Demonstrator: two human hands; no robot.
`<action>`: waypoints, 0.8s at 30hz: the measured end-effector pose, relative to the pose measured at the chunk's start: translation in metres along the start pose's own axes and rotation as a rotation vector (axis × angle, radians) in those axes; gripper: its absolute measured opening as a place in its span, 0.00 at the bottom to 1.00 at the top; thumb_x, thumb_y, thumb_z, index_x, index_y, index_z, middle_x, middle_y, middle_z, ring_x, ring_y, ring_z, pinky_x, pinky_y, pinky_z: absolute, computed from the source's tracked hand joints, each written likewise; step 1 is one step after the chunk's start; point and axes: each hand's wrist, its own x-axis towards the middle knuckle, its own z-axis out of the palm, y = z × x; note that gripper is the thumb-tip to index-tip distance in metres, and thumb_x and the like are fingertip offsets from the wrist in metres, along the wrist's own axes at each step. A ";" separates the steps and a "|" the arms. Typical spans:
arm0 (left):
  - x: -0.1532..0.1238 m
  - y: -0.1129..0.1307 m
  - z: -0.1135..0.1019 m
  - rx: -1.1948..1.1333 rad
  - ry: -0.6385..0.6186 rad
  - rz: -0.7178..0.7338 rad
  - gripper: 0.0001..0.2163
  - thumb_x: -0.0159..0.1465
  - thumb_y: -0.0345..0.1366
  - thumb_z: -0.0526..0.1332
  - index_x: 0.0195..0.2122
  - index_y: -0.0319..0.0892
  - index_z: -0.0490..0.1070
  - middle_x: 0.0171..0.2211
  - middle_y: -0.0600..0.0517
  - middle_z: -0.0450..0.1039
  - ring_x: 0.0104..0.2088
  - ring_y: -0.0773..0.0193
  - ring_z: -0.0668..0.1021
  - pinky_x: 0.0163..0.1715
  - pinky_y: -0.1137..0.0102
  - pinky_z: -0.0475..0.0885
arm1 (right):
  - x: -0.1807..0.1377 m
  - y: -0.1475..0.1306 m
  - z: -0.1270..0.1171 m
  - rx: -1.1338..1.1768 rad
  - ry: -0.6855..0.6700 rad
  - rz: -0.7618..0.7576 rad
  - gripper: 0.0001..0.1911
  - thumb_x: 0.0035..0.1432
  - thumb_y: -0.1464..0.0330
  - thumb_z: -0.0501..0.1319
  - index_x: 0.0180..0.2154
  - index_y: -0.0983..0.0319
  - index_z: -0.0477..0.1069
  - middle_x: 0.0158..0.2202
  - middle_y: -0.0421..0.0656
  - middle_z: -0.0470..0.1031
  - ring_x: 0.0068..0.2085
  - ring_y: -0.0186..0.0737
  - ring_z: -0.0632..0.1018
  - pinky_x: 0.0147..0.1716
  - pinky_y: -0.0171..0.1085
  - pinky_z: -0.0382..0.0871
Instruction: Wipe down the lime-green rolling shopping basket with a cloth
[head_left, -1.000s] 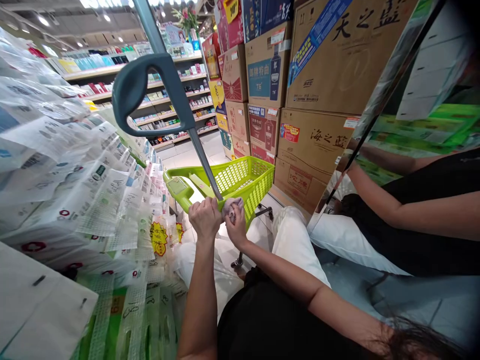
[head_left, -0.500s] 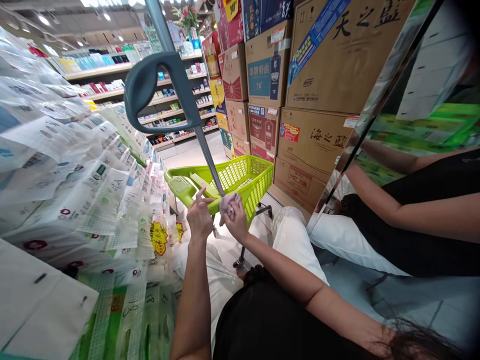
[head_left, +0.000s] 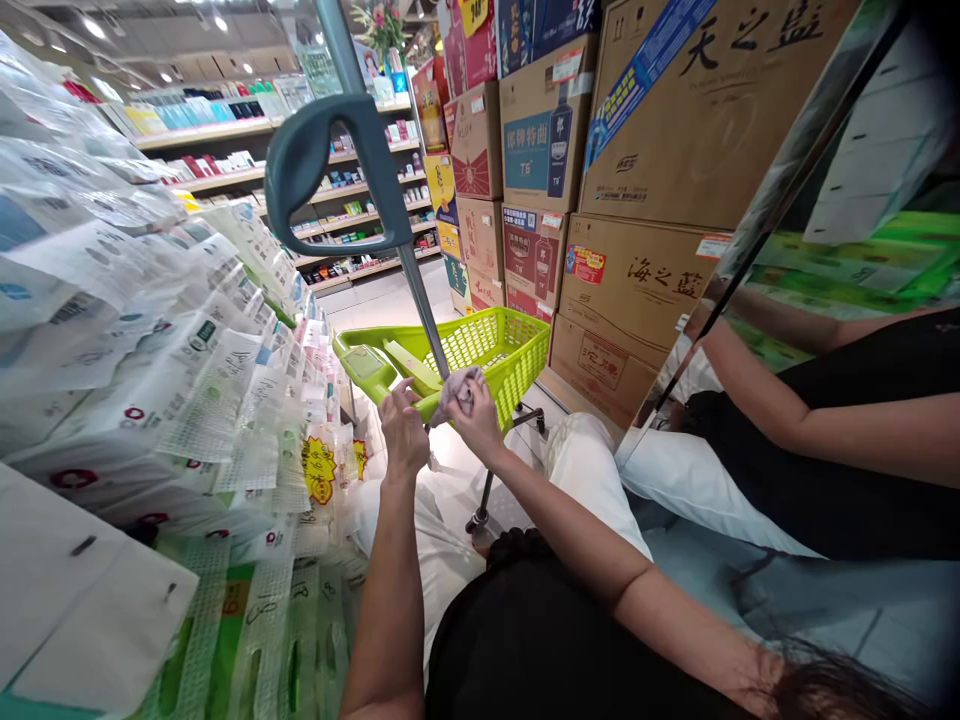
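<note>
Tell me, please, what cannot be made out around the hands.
Head view:
cloth: mostly bunched inside the right hand.
left hand: grip hidden by its own back.
green basket: floor mostly hidden by its near rim.
handle pole: top cut by the upper edge.

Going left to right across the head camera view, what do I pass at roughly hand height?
Plastic-wrapped packs → left hand → right hand gripping a cloth → cardboard boxes → mirrored panel.
</note>
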 end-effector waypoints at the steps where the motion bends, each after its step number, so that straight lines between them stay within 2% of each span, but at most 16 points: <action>1: 0.000 0.000 0.001 0.001 0.008 0.004 0.42 0.69 0.63 0.25 0.53 0.41 0.71 0.40 0.42 0.77 0.46 0.51 0.76 0.57 0.54 0.64 | -0.008 0.008 0.001 -0.010 0.008 0.015 0.20 0.58 0.69 0.60 0.53 0.63 0.73 0.51 0.52 0.73 0.54 0.50 0.75 0.57 0.47 0.71; 4: 0.000 0.001 0.002 0.003 0.025 0.026 0.41 0.70 0.62 0.26 0.53 0.40 0.71 0.40 0.42 0.77 0.45 0.51 0.76 0.55 0.54 0.65 | -0.026 0.024 0.004 -0.045 0.033 0.016 0.22 0.59 0.68 0.59 0.55 0.62 0.72 0.53 0.53 0.72 0.57 0.51 0.74 0.58 0.48 0.71; 9: -0.001 -0.001 0.004 0.028 0.039 0.034 0.40 0.71 0.60 0.26 0.54 0.40 0.71 0.40 0.42 0.77 0.45 0.51 0.76 0.54 0.54 0.66 | -0.037 0.039 0.017 -0.069 0.076 -0.030 0.23 0.64 0.65 0.59 0.59 0.61 0.70 0.57 0.55 0.71 0.60 0.52 0.73 0.59 0.49 0.70; 12: -0.002 -0.004 0.006 0.027 0.046 0.048 0.39 0.72 0.58 0.27 0.56 0.39 0.70 0.39 0.43 0.77 0.45 0.51 0.76 0.55 0.53 0.65 | -0.054 0.064 0.024 -0.057 0.082 -0.001 0.23 0.66 0.61 0.59 0.59 0.61 0.70 0.60 0.55 0.69 0.63 0.52 0.71 0.61 0.51 0.68; 16: -0.003 -0.006 0.007 0.030 0.041 0.051 0.36 0.73 0.56 0.28 0.58 0.40 0.68 0.36 0.45 0.76 0.44 0.50 0.76 0.56 0.52 0.65 | -0.079 0.095 0.030 -0.042 0.073 0.127 0.22 0.64 0.58 0.60 0.56 0.61 0.71 0.55 0.54 0.72 0.56 0.50 0.74 0.57 0.50 0.71; 19: -0.003 -0.004 0.007 0.045 0.029 0.045 0.36 0.73 0.56 0.28 0.58 0.41 0.68 0.37 0.45 0.76 0.43 0.51 0.76 0.56 0.52 0.65 | -0.081 0.092 0.034 -0.050 0.118 0.168 0.22 0.63 0.58 0.61 0.55 0.61 0.70 0.53 0.54 0.73 0.53 0.50 0.75 0.55 0.50 0.71; 24: -0.003 0.001 0.007 0.041 0.019 0.053 0.37 0.72 0.57 0.28 0.58 0.41 0.68 0.37 0.44 0.76 0.44 0.50 0.76 0.56 0.53 0.65 | -0.067 0.066 0.034 -0.042 0.116 0.061 0.25 0.63 0.58 0.61 0.59 0.62 0.69 0.58 0.56 0.72 0.58 0.53 0.73 0.58 0.50 0.69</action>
